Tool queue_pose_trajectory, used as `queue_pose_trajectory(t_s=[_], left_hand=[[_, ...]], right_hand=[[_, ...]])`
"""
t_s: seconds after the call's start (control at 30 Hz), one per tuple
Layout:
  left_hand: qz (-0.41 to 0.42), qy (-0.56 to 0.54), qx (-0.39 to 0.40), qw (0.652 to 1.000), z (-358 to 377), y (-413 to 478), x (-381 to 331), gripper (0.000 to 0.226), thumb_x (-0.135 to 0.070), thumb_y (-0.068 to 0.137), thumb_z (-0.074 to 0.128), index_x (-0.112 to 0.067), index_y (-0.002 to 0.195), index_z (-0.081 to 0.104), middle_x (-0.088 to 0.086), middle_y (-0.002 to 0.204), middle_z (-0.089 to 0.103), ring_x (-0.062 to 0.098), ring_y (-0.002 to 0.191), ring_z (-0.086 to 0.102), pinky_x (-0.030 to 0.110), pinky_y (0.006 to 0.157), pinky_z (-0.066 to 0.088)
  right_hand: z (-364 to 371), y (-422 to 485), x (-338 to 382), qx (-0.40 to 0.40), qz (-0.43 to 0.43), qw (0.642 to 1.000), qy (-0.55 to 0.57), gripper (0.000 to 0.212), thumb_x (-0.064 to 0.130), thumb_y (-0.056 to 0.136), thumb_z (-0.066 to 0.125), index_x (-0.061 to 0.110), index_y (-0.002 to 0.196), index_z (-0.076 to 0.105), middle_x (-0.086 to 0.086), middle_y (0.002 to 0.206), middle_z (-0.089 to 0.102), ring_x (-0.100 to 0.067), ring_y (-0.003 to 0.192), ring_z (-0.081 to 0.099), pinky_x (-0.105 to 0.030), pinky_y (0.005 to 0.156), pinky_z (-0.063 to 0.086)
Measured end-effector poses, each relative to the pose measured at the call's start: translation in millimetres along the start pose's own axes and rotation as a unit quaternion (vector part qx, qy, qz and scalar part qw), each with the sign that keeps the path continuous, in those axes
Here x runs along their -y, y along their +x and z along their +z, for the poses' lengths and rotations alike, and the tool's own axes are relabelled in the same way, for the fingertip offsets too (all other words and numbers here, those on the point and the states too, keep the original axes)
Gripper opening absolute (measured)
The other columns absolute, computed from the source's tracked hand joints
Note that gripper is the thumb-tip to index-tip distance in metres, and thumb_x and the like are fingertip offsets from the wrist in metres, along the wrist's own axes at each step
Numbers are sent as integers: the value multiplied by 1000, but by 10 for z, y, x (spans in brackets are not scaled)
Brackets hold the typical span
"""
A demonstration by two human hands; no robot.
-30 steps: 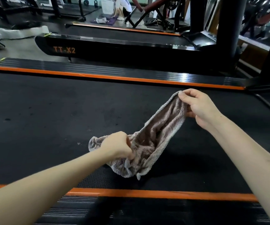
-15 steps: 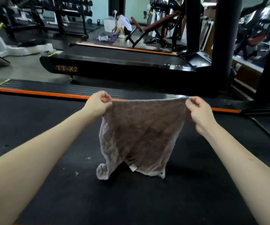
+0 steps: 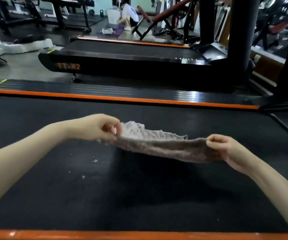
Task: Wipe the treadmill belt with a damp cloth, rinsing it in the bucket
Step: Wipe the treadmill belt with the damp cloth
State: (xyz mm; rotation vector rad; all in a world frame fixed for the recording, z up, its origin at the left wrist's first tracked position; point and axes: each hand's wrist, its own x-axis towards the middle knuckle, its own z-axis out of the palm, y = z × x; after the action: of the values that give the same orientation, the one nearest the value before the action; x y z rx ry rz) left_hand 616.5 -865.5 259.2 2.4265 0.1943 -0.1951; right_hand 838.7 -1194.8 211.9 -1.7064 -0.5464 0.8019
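A grey-brown cloth (image 3: 164,146) is stretched nearly flat, low over the black treadmill belt (image 3: 139,196). My left hand (image 3: 103,127) pinches its left corner between thumb and fingers. At the other end, my right hand (image 3: 226,149) pinches the right corner. The cloth's far edge curls upward and its middle sags toward the belt. Small white specks (image 3: 94,161) lie on the belt below my left hand. No bucket is in view.
Orange-trimmed side rails run along the far edge (image 3: 122,99) and near edge (image 3: 105,235) of the belt. A second treadmill marked TT-X2 (image 3: 122,64) stands beyond. Black uprights (image 3: 242,40) rise at the right. A person (image 3: 129,14) crouches far back on the gym floor.
The cloth went from bunched, to held up hanging as a vertical sheet, to lowered and spread nearly horizontal just above the belt. Both hands came down while keeping their pinch on the corners.
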Motion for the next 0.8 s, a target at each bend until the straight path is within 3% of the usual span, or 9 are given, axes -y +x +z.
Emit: queue_pose_trajectory(t_s=[0.1,0.17,0.23,0.33,0.43,0.47,0.57,0.67,0.8], left_hand=[[-26,-9,158,987,343,-53,136,20,-18,84,68,-37,81,62,-9,78,67,8,68,62,25,66,50],[-40,-8,191,981,522,-28,227,17,-23,85,66,-39,82,61,-15,80,65,5,71,59,25,68,48],[-54,-11,157,986,619,63,305,16,-22,86,66,-37,82,60,-16,76,62,2,66,54,17,62,44],[-81,7,6,997,663,292,393,17,-19,85,67,-33,78,60,-9,74,59,3,64,52,11,59,39],[-136,-13,-130,982,726,519,462,9,-16,87,65,-24,90,61,1,86,63,19,79,59,21,68,43],[-158,-8,-149,976,765,565,480,13,-19,88,64,-21,100,61,5,96,63,24,88,60,24,75,44],[-244,69,-159,954,942,594,573,41,-33,88,61,-22,126,51,9,121,52,30,109,53,37,92,45],[-306,74,-210,926,1130,483,654,41,-31,86,58,-17,124,50,13,119,52,32,103,54,36,80,47],[-329,25,-200,923,1319,322,733,38,-27,83,64,-13,117,52,10,112,58,26,95,55,31,71,42]], right_hand=[[-78,-172,-332,82,89,993,-12,12,23,70,71,14,75,64,-7,71,56,-17,61,55,-28,58,45],[-69,-198,-473,90,118,989,-23,14,25,73,71,14,78,64,-2,67,54,-12,57,51,-24,54,44],[-17,-143,-553,54,118,990,-47,12,25,81,69,13,80,64,-1,67,56,-11,57,53,-24,54,44],[96,56,-582,-69,79,991,-83,13,21,91,62,13,82,66,-6,77,66,-17,67,61,-30,58,48],[230,305,-550,-181,25,974,-134,8,23,91,62,16,92,66,-7,92,67,-20,78,60,-36,67,48],[265,369,-552,-201,27,956,-213,14,28,91,62,19,102,63,-5,99,66,-21,86,61,-37,73,48],[383,385,-634,-236,61,839,-488,43,45,88,58,25,126,52,0,113,62,-23,102,60,-33,78,47],[513,237,-796,-238,113,780,-567,53,61,84,54,19,117,53,-2,108,64,-25,98,61,-30,68,43],[657,148,-940,-188,211,821,-497,47,53,81,62,15,109,55,-3,109,63,-26,99,61,-29,68,41]])
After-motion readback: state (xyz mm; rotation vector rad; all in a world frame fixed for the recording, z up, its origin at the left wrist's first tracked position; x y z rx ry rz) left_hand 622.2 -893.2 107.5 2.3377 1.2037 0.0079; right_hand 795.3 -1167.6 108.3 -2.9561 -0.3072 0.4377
